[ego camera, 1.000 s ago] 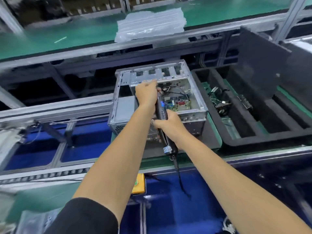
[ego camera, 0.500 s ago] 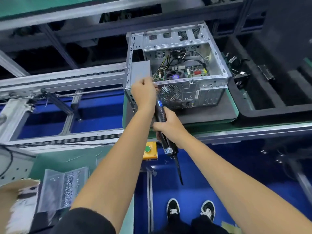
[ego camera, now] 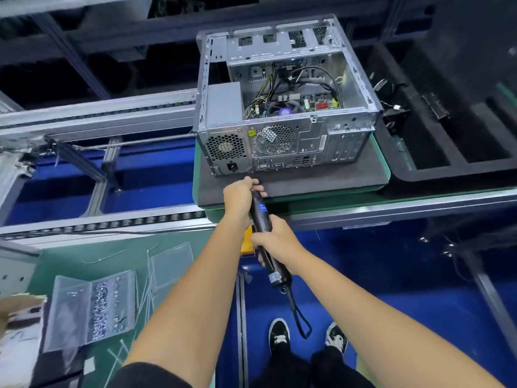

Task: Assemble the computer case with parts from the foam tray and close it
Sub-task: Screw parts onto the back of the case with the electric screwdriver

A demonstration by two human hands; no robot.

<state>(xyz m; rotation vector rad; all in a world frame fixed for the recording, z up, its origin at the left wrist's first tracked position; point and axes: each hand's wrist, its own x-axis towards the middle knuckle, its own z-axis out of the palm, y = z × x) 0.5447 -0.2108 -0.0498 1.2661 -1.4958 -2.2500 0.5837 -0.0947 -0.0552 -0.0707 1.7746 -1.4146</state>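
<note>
The open silver computer case (ego camera: 282, 141) lies on a dark foam pad (ego camera: 321, 177), its rear panel facing me and its side open on top, showing the motherboard and cables. A black electric screwdriver (ego camera: 261, 219) is held below the case, in front of the pad's near edge. My left hand (ego camera: 240, 196) grips its front end, hiding the tip. My right hand (ego camera: 272, 242) grips its body lower down, and its cord hangs toward the floor. The black foam tray (ego camera: 436, 169) stands right of the case with small parts in its far compartment.
A clear bag of screws (ego camera: 107, 306) and loose cable ties lie on the green bench at lower left. A yellow button box (ego camera: 247, 242) sits under the conveyor rail (ego camera: 391, 208). My shoes (ego camera: 279, 334) stand on the blue floor below.
Both hands and the screwdriver have pulled back from the case's top left edge to below its rear panel. The view has tilted down, showing more of the bench and floor.
</note>
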